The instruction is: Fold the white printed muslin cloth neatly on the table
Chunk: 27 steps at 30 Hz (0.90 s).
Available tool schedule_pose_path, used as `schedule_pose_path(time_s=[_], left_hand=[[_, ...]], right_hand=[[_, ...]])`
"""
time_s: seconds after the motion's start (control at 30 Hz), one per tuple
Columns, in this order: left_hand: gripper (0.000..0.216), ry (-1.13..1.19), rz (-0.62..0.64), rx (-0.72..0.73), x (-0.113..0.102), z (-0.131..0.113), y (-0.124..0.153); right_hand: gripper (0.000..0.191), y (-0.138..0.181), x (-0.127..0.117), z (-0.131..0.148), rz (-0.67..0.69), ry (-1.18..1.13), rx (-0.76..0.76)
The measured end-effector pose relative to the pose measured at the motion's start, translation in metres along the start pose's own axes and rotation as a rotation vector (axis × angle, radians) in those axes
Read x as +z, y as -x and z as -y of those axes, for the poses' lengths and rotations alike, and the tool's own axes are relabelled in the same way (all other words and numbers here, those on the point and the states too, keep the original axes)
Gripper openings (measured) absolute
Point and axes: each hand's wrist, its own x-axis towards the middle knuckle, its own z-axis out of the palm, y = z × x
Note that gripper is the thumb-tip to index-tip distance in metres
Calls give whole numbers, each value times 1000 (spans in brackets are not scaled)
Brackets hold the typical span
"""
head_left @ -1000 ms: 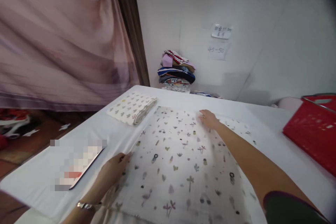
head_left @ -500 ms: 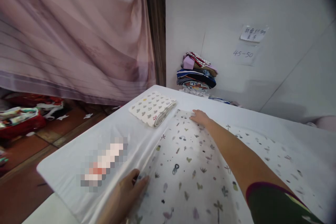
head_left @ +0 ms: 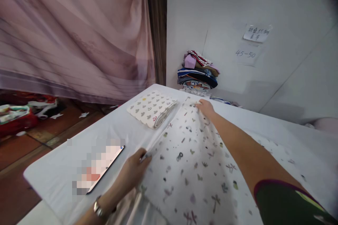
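A white cloth printed with small plants and animals [head_left: 190, 161] spreads over the table in front of me. My left hand [head_left: 138, 165] pinches its left edge near the front. Farther off, the fingers of my right hand [head_left: 204, 109] are closed on its far edge and hold it slightly raised, so the fabric slopes towards me. Just left of the far edge lies a folded cream cloth with grey cloud-like prints [head_left: 151, 109]. More of the printed cloth lies to the right, beyond my right forearm.
A phone with a blurred screen [head_left: 105, 168] lies on the white-covered table [head_left: 52, 161] at left. Folded textiles are stacked [head_left: 198, 72] by the wall behind. Paper notes [head_left: 256, 33] hang on the wall. A pink curtain [head_left: 79, 35] and a red container [head_left: 18, 121] are at left.
My right hand has moved a little farther away and up, lifting the cloth's far edge. My left hand has shifted slightly forward, and its wrist with a watch now shows.
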Motion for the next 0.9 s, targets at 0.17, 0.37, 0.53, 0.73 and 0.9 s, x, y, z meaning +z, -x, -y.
schedule_pose_path(time_s=[0.17,0.37,0.53,0.73,0.9], left_hand=[[20,-277,-45,135,-24,-51,-93],[30,-624,-81,257,-17,-104,-189],[32,-735,17,331,18,-115,-224],[32,-727,7,374,25,-106,-218],[37,-649,-175,420,6,-105,-194]], right_hand=[[34,-30,-45,-27,-230,-76,112],[36,-61,-59,-75,-319,-62,305],[62,-52,-35,-123,-82,122,304],[59,29,-41,-225,71,273,437],[59,128,-81,-306,-40,97,689]])
